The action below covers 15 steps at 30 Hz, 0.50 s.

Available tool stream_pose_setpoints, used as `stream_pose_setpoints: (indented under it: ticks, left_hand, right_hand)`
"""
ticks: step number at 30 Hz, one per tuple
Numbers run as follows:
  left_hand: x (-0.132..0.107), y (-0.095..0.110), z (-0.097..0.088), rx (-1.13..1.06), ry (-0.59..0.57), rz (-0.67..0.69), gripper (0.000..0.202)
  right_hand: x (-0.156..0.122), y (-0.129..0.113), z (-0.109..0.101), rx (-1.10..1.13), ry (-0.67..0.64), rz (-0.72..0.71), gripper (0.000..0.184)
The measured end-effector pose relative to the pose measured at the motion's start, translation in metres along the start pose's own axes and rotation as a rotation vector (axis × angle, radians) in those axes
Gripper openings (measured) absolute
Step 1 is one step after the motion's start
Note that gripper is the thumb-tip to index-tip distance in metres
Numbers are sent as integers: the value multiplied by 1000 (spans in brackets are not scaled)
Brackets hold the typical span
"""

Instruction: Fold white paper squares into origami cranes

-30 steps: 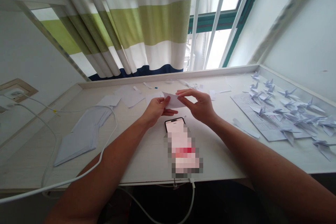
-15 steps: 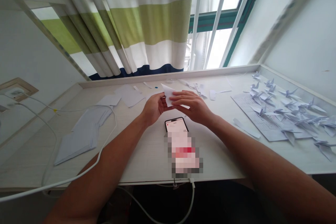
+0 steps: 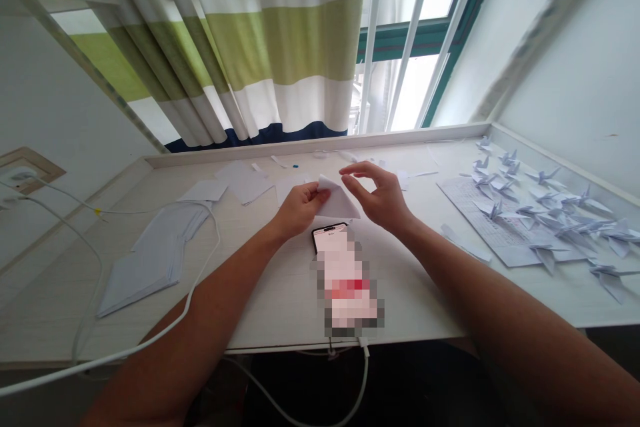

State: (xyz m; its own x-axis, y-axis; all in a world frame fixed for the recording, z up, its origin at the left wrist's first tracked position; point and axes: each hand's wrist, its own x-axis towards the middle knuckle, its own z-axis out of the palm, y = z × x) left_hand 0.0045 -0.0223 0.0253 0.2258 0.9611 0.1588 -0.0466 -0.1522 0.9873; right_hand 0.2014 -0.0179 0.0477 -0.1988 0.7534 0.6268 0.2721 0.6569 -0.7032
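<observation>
The folded paper triangle (image 3: 339, 200) pointed its tip up and left, its long edge slanting down to the right, just above the phone (image 3: 327, 235) on the desk (image 3: 275, 310). The left hand (image 3: 300, 210) pinched its near corner between thumb and fingers; the right hand (image 3: 377, 199) hung half open just beside it, not touching.

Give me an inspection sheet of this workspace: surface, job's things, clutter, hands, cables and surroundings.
Surface: pale wood-grain desk.
Job's things: folded white paper triangle, pinched by the left hand.
Clutter: white paper scraps, stack of white paper sheets, white origami cranes on a printed sheet, black smartphone, screen blurred.
Hands: right hand open, not touching the paper.
Cables: white cable looping across the desk's left side.
Surroundings: green, white and navy striped curtain; green-framed window.
</observation>
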Motion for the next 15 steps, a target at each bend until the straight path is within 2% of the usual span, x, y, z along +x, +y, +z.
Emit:
stream_pose_setpoints:
  ticks: [4, 6, 11, 15]
  left_hand:
    - [-6, 5, 6, 149, -69, 68, 23]
    - [-7, 7, 7, 173, -86, 77, 23]
    - [-6, 4, 6, 122, -106, 23, 23]
    - [-3, 3, 6, 56, -49, 2, 25]
  right_hand:
    - [3, 6, 0, 79, -171, 56, 24]
    - [3, 8, 1, 113, -196, 71, 25]
    - [4, 11, 2, 223, -68, 165, 32]
    - [7, 10, 1, 383, 45, 274, 35]
